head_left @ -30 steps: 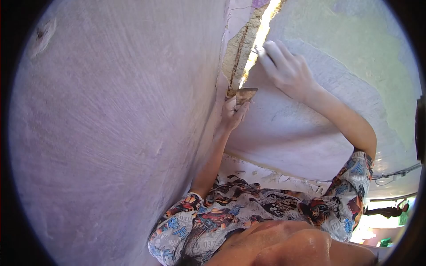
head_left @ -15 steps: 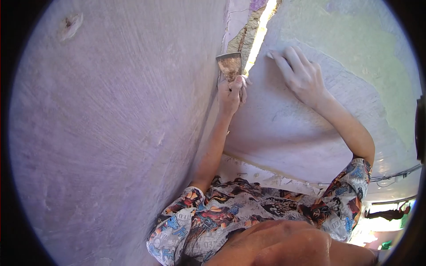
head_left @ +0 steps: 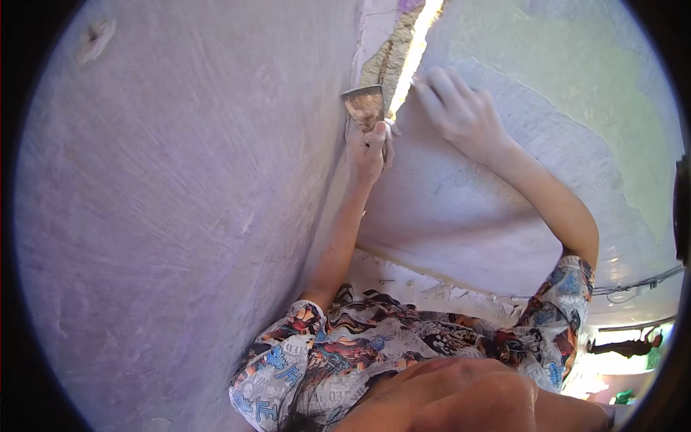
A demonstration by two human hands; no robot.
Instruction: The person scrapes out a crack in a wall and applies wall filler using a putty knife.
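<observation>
L hand grips the handle of a putty knife, blade up w/ its edge at the cracked wall corner. R hand lies flat, fingers spread, holding nothing, on the plastered wall just beside the bright gap. Both arms reach up from patterned shirt sleeves; lilac wall to the left.
</observation>
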